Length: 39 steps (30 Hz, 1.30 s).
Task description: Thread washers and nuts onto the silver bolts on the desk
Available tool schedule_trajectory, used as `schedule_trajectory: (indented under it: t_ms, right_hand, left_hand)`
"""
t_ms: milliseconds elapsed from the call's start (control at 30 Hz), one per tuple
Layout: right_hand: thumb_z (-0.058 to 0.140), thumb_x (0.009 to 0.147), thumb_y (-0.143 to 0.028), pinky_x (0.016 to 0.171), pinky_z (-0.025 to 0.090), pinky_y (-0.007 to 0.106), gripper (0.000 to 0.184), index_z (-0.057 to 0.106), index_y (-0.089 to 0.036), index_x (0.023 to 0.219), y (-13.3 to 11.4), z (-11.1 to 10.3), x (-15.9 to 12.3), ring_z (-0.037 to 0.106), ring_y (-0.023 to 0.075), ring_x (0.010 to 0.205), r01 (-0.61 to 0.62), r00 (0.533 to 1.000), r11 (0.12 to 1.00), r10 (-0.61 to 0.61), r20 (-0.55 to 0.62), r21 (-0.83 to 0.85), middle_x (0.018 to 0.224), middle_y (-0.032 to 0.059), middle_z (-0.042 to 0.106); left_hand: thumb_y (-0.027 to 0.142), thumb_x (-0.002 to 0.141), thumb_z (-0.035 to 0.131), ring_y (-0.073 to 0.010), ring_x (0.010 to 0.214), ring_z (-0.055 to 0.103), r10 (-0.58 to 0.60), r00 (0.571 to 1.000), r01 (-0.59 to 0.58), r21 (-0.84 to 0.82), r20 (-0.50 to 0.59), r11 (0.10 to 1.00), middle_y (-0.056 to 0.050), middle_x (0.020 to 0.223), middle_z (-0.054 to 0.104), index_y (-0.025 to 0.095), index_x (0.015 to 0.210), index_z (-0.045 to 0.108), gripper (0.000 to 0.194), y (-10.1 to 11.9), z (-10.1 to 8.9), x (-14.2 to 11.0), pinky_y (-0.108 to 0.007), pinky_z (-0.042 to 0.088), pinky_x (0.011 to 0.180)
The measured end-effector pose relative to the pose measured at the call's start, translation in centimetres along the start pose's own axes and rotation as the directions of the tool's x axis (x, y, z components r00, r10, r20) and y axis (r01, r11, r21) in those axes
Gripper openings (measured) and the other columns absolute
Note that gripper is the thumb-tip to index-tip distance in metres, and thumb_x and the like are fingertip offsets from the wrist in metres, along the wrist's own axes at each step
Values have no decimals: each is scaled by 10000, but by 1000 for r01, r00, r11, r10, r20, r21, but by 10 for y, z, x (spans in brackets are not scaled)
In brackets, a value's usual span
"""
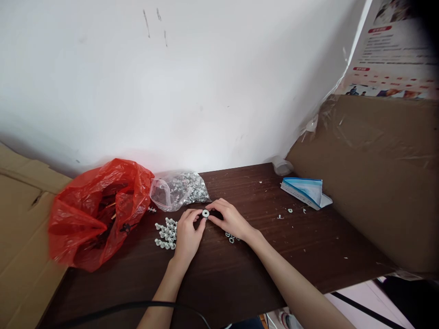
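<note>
Both my hands meet over the dark wooden table (240,283). My left hand (187,235) and my right hand (231,219) pinch a small round metal washer (206,213) between their fingertips. Whether a bolt sits under the washer is hidden by my fingers. Just left of my left hand lies a cluster of several silver bolts (165,233). A few small nuts (231,237) lie under my right wrist.
A clear plastic bag of metal hardware (180,189) lies behind my hands. A crumpled red plastic bag (98,210) sits at the left. A blue and white packet (305,191) lies at the right, near cardboard (377,183). A black cable (120,308) crosses the near edge.
</note>
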State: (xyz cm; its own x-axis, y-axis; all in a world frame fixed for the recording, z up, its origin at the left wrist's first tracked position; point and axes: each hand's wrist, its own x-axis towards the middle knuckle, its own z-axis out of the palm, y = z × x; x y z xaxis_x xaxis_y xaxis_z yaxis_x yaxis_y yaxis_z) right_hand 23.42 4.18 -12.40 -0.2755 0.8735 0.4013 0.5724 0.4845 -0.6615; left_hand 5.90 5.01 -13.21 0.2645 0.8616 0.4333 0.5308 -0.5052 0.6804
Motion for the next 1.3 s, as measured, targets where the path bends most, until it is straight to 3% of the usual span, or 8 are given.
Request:
schedule_trajectory:
  t_ms: [633, 1300]
  right_hand:
    - [568, 896, -255, 831, 477, 355, 119, 612, -204, 994, -3, -1, 0, 537, 204, 936, 11, 1000, 999, -10, 20, -50, 970, 57, 609]
    - [598, 867, -213, 866, 472, 368, 183, 602, -203, 1049, -5, -5, 0, 538, 206, 958, 5, 1000, 999, -3, 31, -47, 999, 58, 616]
  left_hand:
    - [218, 856, 571, -164, 768, 603, -2, 1000, 2, 0, 9, 1000, -49, 899, 648, 195, 972, 668, 153, 3, -2, 1, -295, 501, 719]
    - [104, 798, 602, -166, 781, 603, -26, 999, 26, 14, 28, 1000, -48, 953, 669, 187, 1019, 650, 241, -3, -1, -1, -334, 523, 759]
